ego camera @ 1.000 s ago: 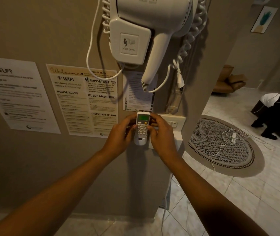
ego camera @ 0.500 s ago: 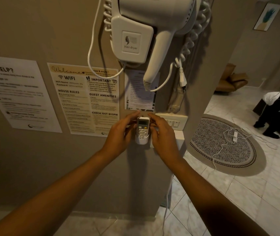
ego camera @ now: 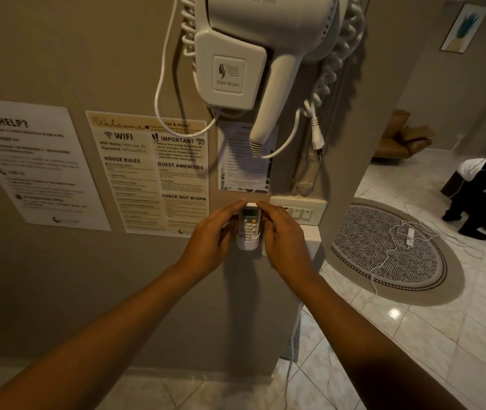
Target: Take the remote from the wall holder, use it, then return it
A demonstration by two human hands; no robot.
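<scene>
A small white remote (ego camera: 250, 221) with a little screen and pale buttons stands upright in a white wall holder (ego camera: 247, 244) on the beige wall. Its lower half sits inside the holder. My left hand (ego camera: 210, 241) presses the remote's left side, fingertips reaching its top edge. Opposite it, my right hand (ego camera: 283, 235) holds the right side, with fingertips on the top corner. Both hands hide the holder's sides.
A white wall hair dryer (ego camera: 265, 39) with a coiled cord hangs just above. A switch plate (ego camera: 300, 210) sits right of the remote, and printed notices (ego camera: 153, 173) left. Past the wall corner lie a round rug (ego camera: 383, 250), a power strip with cables, and a person's legs (ego camera: 478, 196).
The remote has slid down deeper into the holder, and both hands have followed it down, staying on its sides. The view has shifted slightly.
</scene>
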